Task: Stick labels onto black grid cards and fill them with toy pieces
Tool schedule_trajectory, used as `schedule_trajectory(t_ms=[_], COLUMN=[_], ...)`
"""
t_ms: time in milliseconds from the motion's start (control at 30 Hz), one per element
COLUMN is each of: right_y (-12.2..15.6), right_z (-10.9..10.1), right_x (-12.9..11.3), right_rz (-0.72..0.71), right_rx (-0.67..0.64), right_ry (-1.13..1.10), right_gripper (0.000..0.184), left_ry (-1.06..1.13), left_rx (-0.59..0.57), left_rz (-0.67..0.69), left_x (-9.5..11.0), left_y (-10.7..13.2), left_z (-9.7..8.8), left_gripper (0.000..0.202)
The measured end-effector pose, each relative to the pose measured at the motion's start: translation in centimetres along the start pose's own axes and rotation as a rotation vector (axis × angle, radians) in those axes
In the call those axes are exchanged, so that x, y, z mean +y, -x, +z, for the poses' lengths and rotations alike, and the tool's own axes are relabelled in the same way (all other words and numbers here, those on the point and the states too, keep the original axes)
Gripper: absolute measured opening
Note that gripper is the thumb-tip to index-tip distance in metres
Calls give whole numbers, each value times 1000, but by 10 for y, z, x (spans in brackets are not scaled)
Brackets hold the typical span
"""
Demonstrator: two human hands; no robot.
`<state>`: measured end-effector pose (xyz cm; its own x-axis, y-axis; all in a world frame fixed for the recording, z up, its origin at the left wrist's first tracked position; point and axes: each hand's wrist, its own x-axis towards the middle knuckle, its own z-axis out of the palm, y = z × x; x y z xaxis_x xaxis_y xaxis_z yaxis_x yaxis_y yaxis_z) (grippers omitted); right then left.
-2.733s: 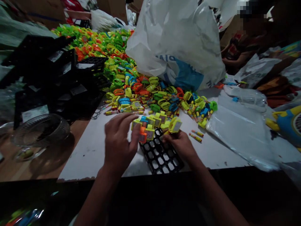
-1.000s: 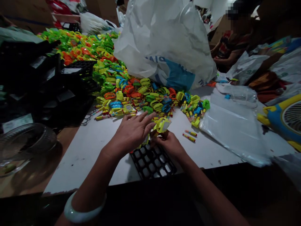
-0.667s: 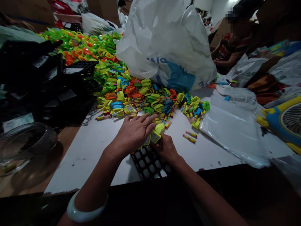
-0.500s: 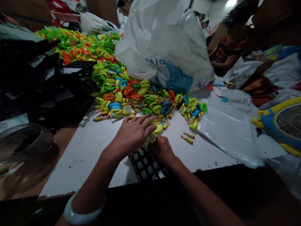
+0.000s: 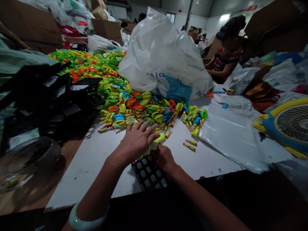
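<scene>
My left hand [image 5: 137, 141] lies palm down with spread fingers over yellow-green plastic wristband toys [image 5: 153, 145]. Part of these toys is hidden beneath it. Right beside them my right hand [image 5: 164, 157] is closed, its curled fingertips out of sight against the toys; what they grip cannot be made out. Under both hands a black plastic tray [image 5: 148, 175] with rows of openings rests at the table's near edge. A heap of colourful wristband toys [image 5: 144, 104] and small yellow tubes with red ends [image 5: 189, 147] lies beyond my hands.
A large white bag [image 5: 166, 54] stands behind the heap. Clear plastic bags [image 5: 231, 134] and a yellow-blue fan [image 5: 288, 125] are on the right. Black trays [image 5: 53, 96] are stacked at left above a clear bowl [image 5: 31, 154]. Another person [image 5: 225, 54] sits at the back right.
The camera view has tilted upward, so the surroundings sit a little lower in the picture. The left fingers look slightly more spread; both hands stay over the tray.
</scene>
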<state>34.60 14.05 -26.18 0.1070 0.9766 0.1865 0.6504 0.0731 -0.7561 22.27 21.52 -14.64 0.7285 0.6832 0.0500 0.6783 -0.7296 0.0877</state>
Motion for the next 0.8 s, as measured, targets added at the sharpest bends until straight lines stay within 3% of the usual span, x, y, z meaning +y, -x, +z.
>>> schedule_trajectory(t_ms=[100, 167, 333, 400, 533, 667, 800], right_y=[-6, -18, -77, -100, -115, -97, -87], right_z=[-14, -37, -117, -136, -130, -102, -94], right_x=[4, 13, 65, 87, 105, 94, 83], right_rz=[-48, -31, 308, 415, 475, 409, 344], right_rx=[-84, -63, 446, 547, 521, 428, 403], right_ry=[-48, -27, 294, 380, 461, 476, 503], right_gripper=[10, 11, 28, 40, 32, 26, 23], left_ry=[-36, -43, -63, -68, -77, -82, -88], left_rx=[13, 11, 3, -24, -38, -24, -12], left_rz=[55, 38, -52, -79, -100, -89, -97], left_x=[3, 0, -14, -15, -12, -9, -9], left_y=[-1, 0, 6, 7, 6, 7, 9], left_z=[4, 7, 8, 6, 4, 3, -1], left_gripper=[53, 52, 53, 53, 53, 53, 53])
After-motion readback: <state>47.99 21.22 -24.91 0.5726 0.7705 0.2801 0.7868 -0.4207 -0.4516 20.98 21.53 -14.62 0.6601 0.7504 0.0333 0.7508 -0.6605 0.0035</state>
